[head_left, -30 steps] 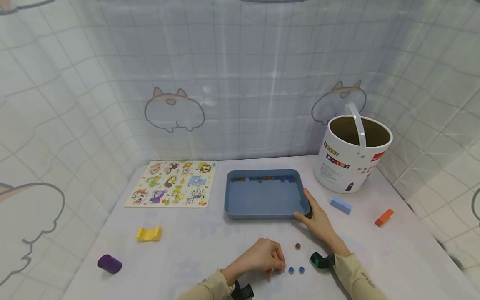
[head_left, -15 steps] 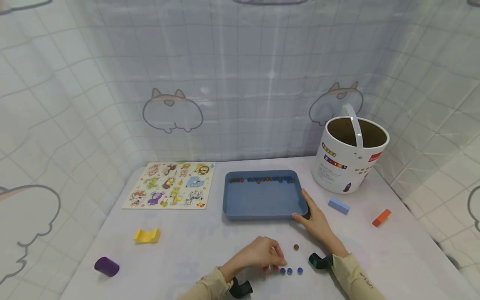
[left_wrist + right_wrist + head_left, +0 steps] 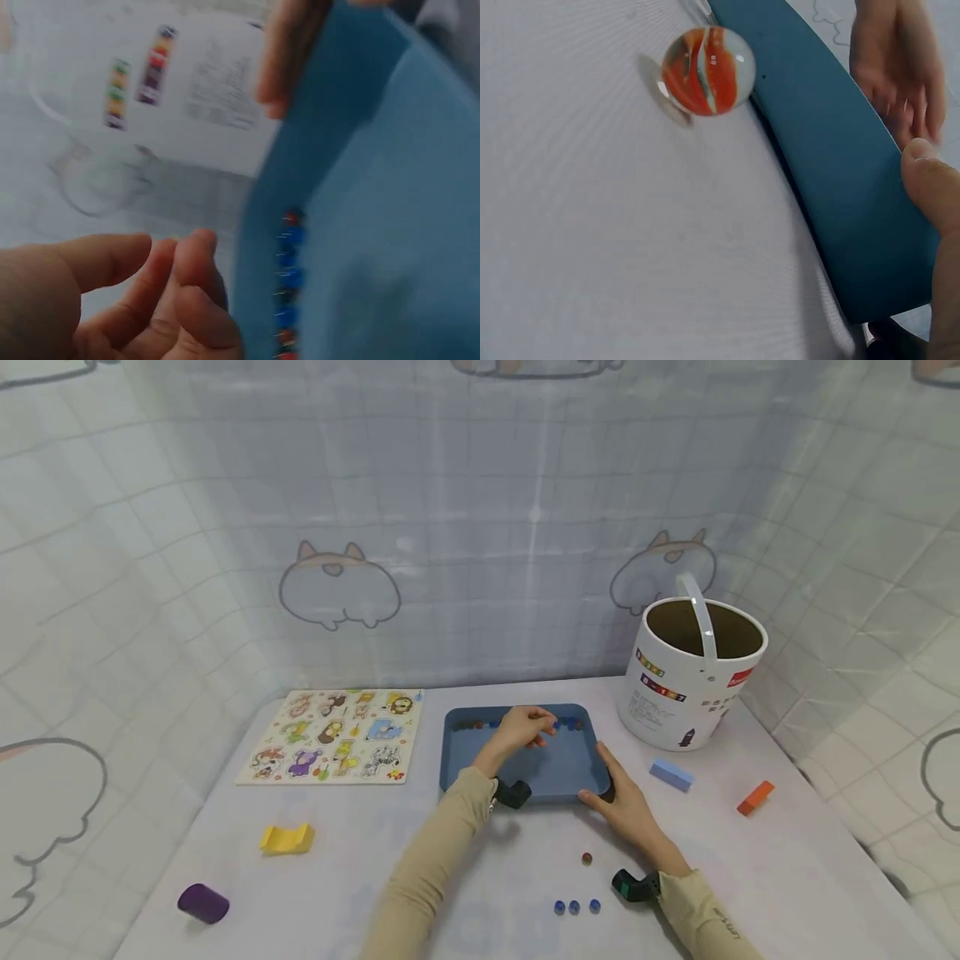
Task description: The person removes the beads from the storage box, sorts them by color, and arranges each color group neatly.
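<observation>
We get soft, even light in the head view, edges bowing; left wrist view dim, motion-blurred.

Both arms wear long tan sleeves, the left sleeve (image 3: pixel 427 868) and the right sleeve (image 3: pixel 708 918), and each wrist has a small black camera strapped on.

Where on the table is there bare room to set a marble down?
Bare table lies between the yellow block and the three blue marbles, and between the blue block and orange block. It is crowded at the tray, where the left hand and right hand work.
</observation>
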`<state>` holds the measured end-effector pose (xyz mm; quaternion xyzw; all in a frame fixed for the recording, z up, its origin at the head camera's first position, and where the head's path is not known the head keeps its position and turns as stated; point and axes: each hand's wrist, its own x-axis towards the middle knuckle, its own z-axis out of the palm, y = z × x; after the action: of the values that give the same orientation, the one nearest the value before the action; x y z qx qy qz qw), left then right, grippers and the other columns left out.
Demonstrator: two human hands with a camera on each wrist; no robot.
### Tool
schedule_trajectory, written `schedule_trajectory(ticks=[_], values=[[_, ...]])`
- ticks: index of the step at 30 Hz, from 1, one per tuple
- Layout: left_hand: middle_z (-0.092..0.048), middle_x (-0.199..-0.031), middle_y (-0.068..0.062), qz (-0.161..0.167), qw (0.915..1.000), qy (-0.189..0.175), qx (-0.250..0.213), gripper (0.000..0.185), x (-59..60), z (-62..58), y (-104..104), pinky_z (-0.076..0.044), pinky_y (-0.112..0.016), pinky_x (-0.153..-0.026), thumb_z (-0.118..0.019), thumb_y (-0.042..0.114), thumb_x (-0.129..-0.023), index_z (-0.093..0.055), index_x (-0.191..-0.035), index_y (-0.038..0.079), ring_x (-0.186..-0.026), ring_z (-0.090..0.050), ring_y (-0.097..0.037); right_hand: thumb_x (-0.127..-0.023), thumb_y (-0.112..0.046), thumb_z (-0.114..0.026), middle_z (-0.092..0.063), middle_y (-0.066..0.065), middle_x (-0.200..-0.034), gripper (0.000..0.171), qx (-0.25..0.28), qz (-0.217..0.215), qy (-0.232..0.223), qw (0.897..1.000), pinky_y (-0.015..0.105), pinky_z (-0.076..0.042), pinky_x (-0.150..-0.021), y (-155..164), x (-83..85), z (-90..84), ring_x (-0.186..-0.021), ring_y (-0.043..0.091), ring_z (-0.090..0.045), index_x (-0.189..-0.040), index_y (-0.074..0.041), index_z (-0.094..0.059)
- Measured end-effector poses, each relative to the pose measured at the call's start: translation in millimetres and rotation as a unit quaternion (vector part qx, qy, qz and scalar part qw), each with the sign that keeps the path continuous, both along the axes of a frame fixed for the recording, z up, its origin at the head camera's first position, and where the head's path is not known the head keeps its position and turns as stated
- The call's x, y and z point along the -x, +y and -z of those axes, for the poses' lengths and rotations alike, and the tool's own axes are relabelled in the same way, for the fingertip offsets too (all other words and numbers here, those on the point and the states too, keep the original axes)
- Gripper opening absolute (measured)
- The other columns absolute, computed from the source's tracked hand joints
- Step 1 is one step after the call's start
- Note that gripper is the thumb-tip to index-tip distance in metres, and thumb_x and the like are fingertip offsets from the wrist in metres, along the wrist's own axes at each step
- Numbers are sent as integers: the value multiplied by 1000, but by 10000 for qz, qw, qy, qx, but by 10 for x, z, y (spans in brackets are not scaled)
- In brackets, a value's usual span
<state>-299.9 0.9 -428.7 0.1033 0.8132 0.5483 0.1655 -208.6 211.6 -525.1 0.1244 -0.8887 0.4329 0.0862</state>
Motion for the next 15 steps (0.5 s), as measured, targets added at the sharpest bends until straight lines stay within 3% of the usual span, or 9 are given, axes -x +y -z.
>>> schedule_trajectory(ticks=[4,8,15], values=[[-72,-104,-11,-440,9984,-303,-158,25,145,138,134,-56,-40,-81,-58,20,-98,-68,-116,6,-83,-70,-28,-89,-35,-70,-22,17,-161,87,22,-15,4,10000,60,-24,-113,-16,3,5,-145,43,-25,-156,-16,-18],[-72,-102,-13,-813,9959,-315,-228,23,207,232,250,-58,-34,-74,-59,13,-97,-70,-114,4,-69,-68,-15,-89,-35,-70,-22,16,-161,87,26,-7,-30,10000,59,-25,-113,-21,-2,-4,-145,42,-25,-156,-16,-18],[-74,-97,-13,-1046,9943,-188,-49,23,273,296,423,-57,-27,-64,-58,11,-97,-70,-114,3,-57,-62,-5,-88,-33,-70,-22,16,-160,87,56,8,1,10000,61,-27,-111,-15,-12,-12,-144,43,-27,-156,-15,-18]])
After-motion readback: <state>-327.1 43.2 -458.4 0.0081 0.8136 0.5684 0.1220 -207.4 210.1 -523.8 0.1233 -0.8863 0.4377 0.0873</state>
